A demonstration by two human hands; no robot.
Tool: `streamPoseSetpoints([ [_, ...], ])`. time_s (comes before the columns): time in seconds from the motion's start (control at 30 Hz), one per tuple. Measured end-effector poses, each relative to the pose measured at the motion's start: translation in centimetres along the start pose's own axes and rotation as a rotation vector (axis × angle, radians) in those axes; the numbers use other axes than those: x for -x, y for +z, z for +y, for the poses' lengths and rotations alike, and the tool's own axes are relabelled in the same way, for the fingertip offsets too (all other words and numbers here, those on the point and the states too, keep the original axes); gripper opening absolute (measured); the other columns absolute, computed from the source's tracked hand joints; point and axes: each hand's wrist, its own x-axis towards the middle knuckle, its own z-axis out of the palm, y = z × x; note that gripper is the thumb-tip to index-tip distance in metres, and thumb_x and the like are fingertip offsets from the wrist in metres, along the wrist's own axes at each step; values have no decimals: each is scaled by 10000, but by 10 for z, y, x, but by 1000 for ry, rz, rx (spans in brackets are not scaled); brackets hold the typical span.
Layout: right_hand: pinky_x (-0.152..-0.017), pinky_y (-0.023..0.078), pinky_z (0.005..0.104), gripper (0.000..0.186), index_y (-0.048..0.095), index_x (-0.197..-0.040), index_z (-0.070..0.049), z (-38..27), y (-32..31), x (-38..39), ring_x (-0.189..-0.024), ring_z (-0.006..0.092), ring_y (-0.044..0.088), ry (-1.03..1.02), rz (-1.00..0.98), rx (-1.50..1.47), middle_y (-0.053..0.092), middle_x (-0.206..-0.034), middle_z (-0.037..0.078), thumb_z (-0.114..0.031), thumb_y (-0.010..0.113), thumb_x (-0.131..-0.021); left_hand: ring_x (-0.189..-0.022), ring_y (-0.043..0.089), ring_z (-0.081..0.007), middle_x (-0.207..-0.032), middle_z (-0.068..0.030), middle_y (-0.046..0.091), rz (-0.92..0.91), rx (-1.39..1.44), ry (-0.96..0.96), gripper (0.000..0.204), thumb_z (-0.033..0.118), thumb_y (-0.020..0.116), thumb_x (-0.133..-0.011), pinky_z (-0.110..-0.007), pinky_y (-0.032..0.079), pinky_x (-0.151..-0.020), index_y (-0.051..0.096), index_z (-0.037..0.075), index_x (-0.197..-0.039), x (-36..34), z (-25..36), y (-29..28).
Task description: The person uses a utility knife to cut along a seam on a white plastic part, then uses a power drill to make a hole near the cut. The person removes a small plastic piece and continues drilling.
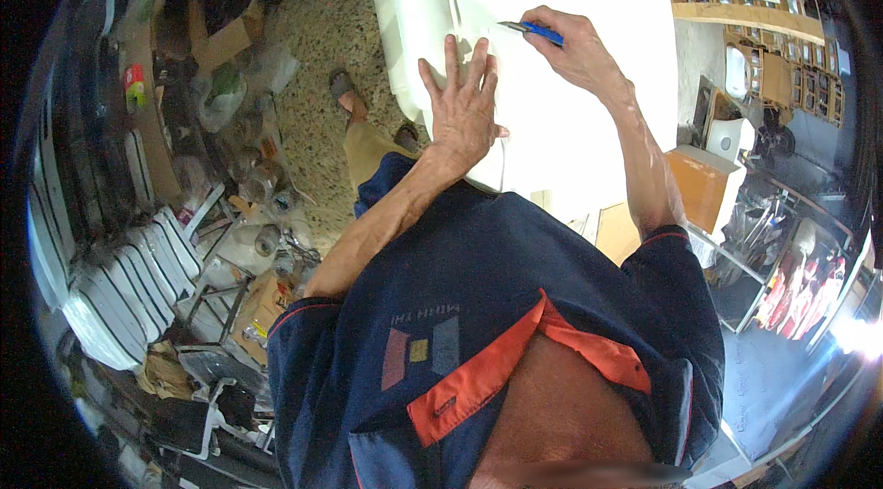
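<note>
A large white smooth-surfaced object (589,135), so bright that its details are lost, fills the area before me. My left hand (463,112) lies on its left part, palm down and fingers spread. In my right hand (579,52), closed and farther to the right, is a blue utility knife (543,32). Its blade points left, out past the fingertips of my left hand. Whether the blade touches the white surface, I cannot tell. Near my left hand run a raised edge and a narrow slot in the white surface.
Wrapped white panels (138,287) stand at the left among metal frames and clutter. A cardboard box (701,190) sits right of my right forearm, near a wire rack (782,250). My sandalled foot (345,93) is on the speckled floor (317,29).
</note>
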Motion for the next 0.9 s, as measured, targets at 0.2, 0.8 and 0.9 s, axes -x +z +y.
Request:
streamPoseSetpoints([
  [0.2,-797,589,426,236,731,-1219,-101,18,14,-27,-814,255,731,-205,-86,151,774,-937,103,-189,672,-1008,-1605,16,-470,-1730,-124,181,25,67,13,1201,533,951,-578,-866,135,-1131,443,19,-1538,-1,-6,3],
  [0.8,-743,599,421,225,735,-1193,-80,24,19,-45,-732,259,727,-234,-167,270,761,-832,108,-168,640,-1009,-1599,29,-482,-1727,-123,190,32,131,26,1209,521,961,-554,-874,124,-1124,451,14,-1526,-1,-11,3],
  [0.9,-745,600,420,223,734,-1197,-88,26,21,-45,-735,247,729,-221,-180,234,761,-831,103,-167,643,-1009,-1600,28,-480,-1730,-122,188,28,120,28,1215,528,958,-549,-874,115,-1127,453,14,-1527,-1,-11,4],
])
